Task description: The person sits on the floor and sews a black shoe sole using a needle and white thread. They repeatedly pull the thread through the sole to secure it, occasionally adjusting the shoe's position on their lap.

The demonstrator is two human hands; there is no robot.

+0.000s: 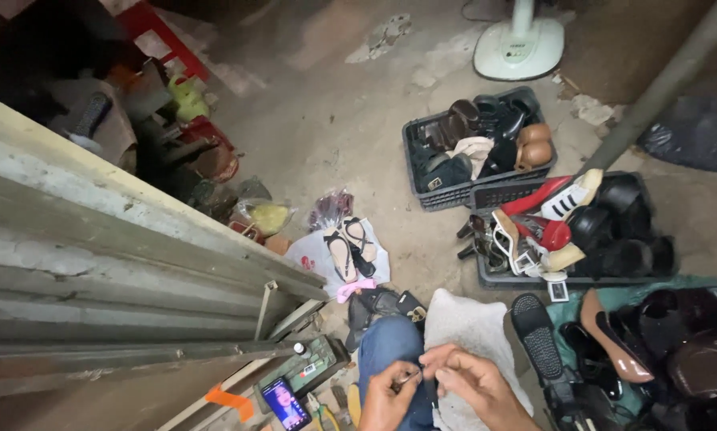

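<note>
Needle-like tool (407, 378), apparently thin metal: pinched in left hand (386, 397); right hand (477, 385) fingers closed beside it, over white cloth (470, 327) on lap.

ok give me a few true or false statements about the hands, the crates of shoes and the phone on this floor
1. Both bare hands, left hand and right hand, meet over the blue-jeaned knee. True.
2. The two dark plastic crates stand empty. False: both are full of shoes.
3. A lit smartphone lies left of the hands. True.
4. The white pedestal fan base stands inside a crate. False: it stands on the bare concrete floor beyond them.
5. A pair of strappy sandals lies on a white plastic bag. True.
</note>
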